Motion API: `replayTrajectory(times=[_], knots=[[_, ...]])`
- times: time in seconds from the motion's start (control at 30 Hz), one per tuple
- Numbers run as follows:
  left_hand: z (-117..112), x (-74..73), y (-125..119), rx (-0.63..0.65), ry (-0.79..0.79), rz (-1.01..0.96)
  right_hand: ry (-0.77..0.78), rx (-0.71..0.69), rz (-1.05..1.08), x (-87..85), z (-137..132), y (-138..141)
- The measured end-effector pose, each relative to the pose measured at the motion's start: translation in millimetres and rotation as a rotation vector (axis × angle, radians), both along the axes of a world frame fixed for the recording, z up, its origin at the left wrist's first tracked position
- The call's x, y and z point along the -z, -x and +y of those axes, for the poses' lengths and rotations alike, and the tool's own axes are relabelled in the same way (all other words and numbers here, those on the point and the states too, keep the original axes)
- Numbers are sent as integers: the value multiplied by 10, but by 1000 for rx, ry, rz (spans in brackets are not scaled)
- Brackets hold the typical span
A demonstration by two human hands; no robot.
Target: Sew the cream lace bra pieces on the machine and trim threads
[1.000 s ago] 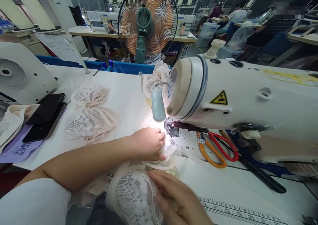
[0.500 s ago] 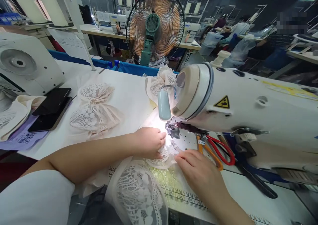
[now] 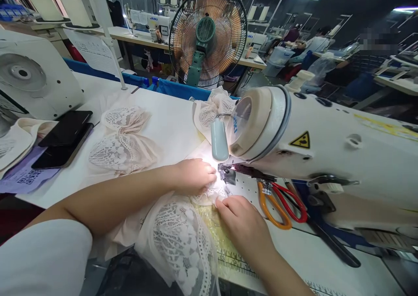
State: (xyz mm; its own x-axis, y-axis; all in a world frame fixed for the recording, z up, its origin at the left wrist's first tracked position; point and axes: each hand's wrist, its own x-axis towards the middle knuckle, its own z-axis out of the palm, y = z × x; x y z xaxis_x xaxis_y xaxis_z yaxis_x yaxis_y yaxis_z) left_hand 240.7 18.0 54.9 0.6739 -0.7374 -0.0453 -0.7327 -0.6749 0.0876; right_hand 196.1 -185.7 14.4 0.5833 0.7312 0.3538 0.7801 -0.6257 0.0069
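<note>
A pale lace piece (image 3: 183,239) lies under the presser foot (image 3: 226,175) of a white sewing machine (image 3: 329,156) and trails off the table's near edge. My left hand (image 3: 192,176) rests on the lace just left of the needle, its fingers curled down onto the fabric. From the front, my right hand (image 3: 241,224) presses its fingertips on the lace edge right below the presser foot. A small lamp (image 3: 219,140) lights the spot.
Orange and red scissors (image 3: 281,202) lie beside the machine bed. More lace pieces (image 3: 122,141) and two dark phones (image 3: 63,139) sit at the left, another machine (image 3: 29,78) beyond them. A fan (image 3: 207,35) stands behind the table. Other people work far back.
My right hand has moved from the near lace up and left to the presser foot. My left hand has stayed by the needle. The view has shifted slightly.
</note>
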Motion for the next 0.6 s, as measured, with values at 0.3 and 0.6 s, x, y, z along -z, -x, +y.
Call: replayTrajectory(times=[0.3,0.6], knots=[[-32,2,109,209,80,54,-42,19,50,18,-1,132],[-54,115,110,248,80,-86,-44,-51,57,39,-36,234]])
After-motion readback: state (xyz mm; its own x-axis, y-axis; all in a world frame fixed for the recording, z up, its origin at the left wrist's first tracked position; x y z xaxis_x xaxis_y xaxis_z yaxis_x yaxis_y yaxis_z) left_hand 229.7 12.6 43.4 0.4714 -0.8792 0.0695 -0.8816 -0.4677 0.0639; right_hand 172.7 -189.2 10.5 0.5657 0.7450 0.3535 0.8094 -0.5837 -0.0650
